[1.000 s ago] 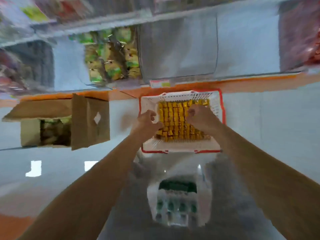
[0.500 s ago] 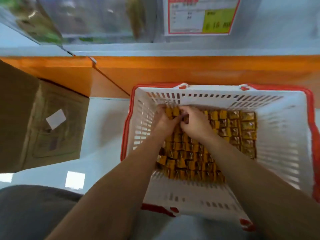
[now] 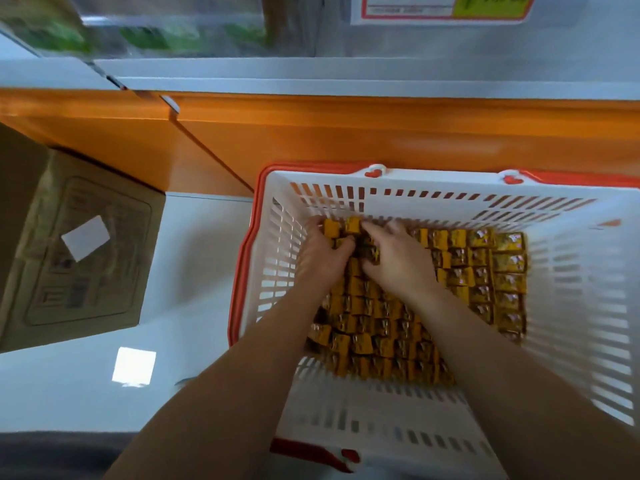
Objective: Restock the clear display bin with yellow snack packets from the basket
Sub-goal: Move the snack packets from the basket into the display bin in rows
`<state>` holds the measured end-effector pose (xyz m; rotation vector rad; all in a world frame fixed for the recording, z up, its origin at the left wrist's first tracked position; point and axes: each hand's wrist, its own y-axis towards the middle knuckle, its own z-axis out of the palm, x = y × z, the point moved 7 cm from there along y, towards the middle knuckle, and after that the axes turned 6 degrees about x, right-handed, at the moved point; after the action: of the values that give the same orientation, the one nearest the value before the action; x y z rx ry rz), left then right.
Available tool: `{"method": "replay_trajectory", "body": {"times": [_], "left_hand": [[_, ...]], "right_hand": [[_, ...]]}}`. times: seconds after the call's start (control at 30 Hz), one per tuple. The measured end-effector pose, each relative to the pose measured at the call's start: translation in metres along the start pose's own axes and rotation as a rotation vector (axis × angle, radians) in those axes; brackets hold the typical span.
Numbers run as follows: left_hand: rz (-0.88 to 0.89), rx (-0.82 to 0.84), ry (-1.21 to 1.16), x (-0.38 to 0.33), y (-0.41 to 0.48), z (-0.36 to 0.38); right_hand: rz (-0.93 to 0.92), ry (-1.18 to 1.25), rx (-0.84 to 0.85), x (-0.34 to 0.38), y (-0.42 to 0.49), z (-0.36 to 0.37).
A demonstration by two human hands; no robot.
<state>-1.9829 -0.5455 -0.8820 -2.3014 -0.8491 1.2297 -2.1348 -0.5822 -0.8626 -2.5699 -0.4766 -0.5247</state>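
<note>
A white slotted basket with a red rim stands on the floor below me, its bottom covered with rows of yellow snack packets. Both my hands are down inside it at the far left corner. My left hand curls its fingers round a bunch of packets by the left wall. My right hand closes on the same bunch from the other side. The clear display bin shows as a blurred clear front on the shelf at the top left.
An orange shelf base runs right behind the basket. A brown cardboard box sits on the pale floor to the left. A red-and-yellow price label hangs on the shelf above. Dark cloth fills the bottom left corner.
The view has dropped from the shelves onto the basket and come closer. Both hands have gone deeper into the far left corner and gathered packets between them.
</note>
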Motion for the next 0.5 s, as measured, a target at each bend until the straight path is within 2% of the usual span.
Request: {"method": "replay_trajectory", "body": {"times": [0.07,0.13,0.23,0.37,0.5], "left_hand": [[-0.007,0.056,-0.025,0.000,-0.001,0.004],[-0.031,0.090,-0.057,-0.001,0.002,0.004],[-0.047,0.081,-0.051,-0.001,0.003,0.000],[0.034,0.018,0.050,-0.008,-0.007,-0.009],[0.121,-0.002,0.008,-0.026,-0.021,-0.017]], "right_hand": [[-0.007,-0.020,-0.022,0.004,0.004,-0.003],[-0.007,0.060,-0.021,0.002,0.007,-0.005],[-0.008,0.140,-0.010,0.000,0.006,-0.003],[-0.023,0.250,-0.030,0.002,-0.004,-0.002],[-0.075,0.357,-0.061,0.009,-0.016,-0.017]]}}
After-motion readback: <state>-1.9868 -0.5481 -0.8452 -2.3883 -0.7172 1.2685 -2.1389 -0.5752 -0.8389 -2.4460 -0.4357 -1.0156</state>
